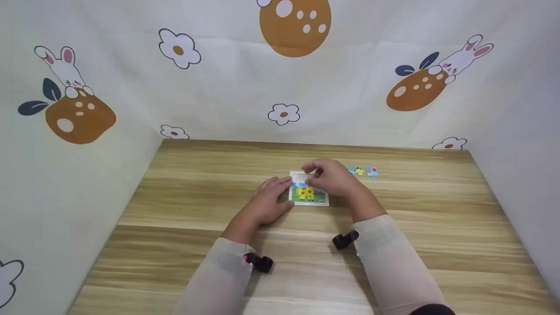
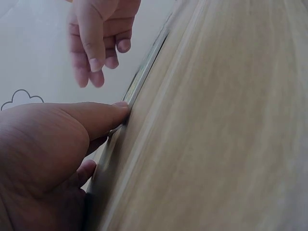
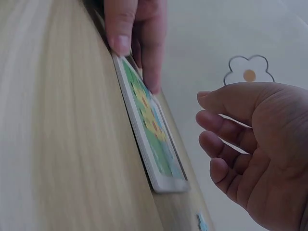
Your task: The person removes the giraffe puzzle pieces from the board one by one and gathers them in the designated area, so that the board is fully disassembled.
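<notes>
A small white-framed jigsaw puzzle (image 1: 309, 203) lies on the wooden table; its picture shows a yellow animal with red spots on green, and the upper part is blank white. My left hand (image 1: 272, 200) holds the puzzle's left end, thumb at the near corner and fingers at the far side. Above the puzzle's right part hovers my right hand (image 1: 334, 178), fingers loosely bent. In the right wrist view the right hand (image 3: 269, 139) has nothing between thumb and fingers, and the puzzle (image 3: 149, 130) lies beyond it.
Several loose puzzle pieces (image 1: 372, 173), blue, yellow and red, lie on the table (image 1: 210, 201) just beyond the right hand. A pale curtain (image 1: 227, 87) printed with rabbits and flowers encloses the table's back and sides.
</notes>
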Demonstrator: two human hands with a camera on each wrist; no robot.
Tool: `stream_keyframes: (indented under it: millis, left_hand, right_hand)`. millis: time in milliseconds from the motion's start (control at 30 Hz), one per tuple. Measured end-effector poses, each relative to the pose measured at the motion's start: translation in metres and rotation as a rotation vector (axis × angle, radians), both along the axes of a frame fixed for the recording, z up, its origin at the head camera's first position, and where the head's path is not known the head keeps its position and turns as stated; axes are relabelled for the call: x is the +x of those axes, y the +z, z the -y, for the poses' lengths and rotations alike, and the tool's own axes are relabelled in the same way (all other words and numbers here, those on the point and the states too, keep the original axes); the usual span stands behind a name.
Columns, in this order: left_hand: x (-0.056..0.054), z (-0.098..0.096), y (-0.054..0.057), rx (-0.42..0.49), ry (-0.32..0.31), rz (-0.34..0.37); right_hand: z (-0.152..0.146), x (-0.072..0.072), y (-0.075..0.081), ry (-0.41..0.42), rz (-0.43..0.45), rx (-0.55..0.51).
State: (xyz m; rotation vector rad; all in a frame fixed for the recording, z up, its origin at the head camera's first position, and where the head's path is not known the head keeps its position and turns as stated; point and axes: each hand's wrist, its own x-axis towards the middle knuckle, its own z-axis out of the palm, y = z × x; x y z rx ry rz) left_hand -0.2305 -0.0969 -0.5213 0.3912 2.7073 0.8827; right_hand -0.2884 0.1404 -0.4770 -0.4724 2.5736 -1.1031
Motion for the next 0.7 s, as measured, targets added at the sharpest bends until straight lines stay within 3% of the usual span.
stream_keyframes:
  millis: [233,700]
  left_hand:
    - [0.000,0.001,0.000,0.003,-0.010,-0.013]
    - [0.000,0.000,0.000,0.005,-0.006,-0.018]
  right_hand:
    - [0.017,0.002,0.002,0.040,0.002,0.002]
    - [0.020,0.002,-0.025,0.100,-0.036,0.069]
